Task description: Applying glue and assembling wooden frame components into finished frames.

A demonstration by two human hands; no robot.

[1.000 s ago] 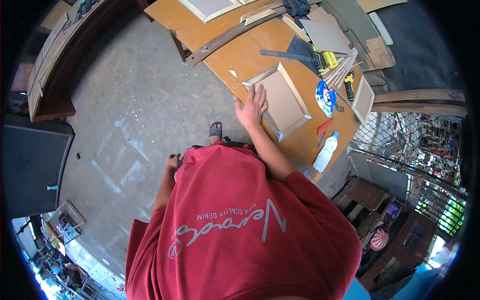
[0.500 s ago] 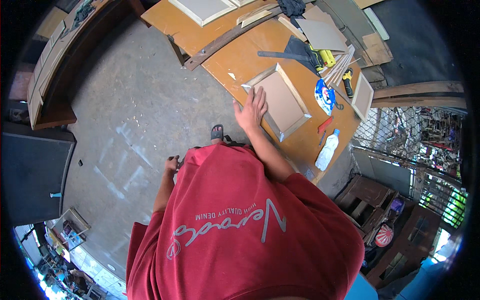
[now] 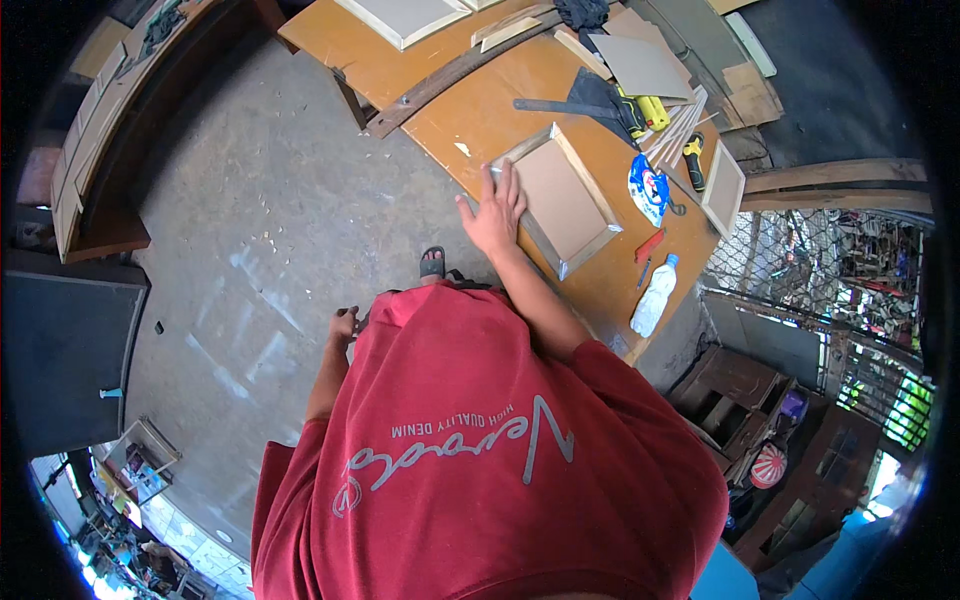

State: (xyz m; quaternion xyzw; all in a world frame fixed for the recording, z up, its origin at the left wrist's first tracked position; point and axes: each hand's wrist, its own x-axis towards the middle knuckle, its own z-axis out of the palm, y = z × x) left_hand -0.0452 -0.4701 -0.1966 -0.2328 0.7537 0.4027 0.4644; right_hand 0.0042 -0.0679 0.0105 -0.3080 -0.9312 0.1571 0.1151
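Pressing flat, the right hand [image 3: 492, 212] lies with fingers spread on the near-left corner of a wooden framed panel [image 3: 558, 198] that sits on the orange workbench [image 3: 470, 120]. Left hand [image 3: 343, 326] hangs low by the hip, curled around something small; what it grips is too hidden to tell.

Progress, judging by looks: frame is already assembled around its brown board, strips meet at all visible corners, panel steadied but no tool on it right now. A second small frame [image 3: 724, 187] rests near the bench's far edge and a pale larger one [image 3: 402, 17] on the far table.

Containers: a clear plastic bottle [image 3: 655, 296] lies near the bench edge, contents unclear. A blue-white bag [image 3: 648, 187] lies nearby, contents not visible.
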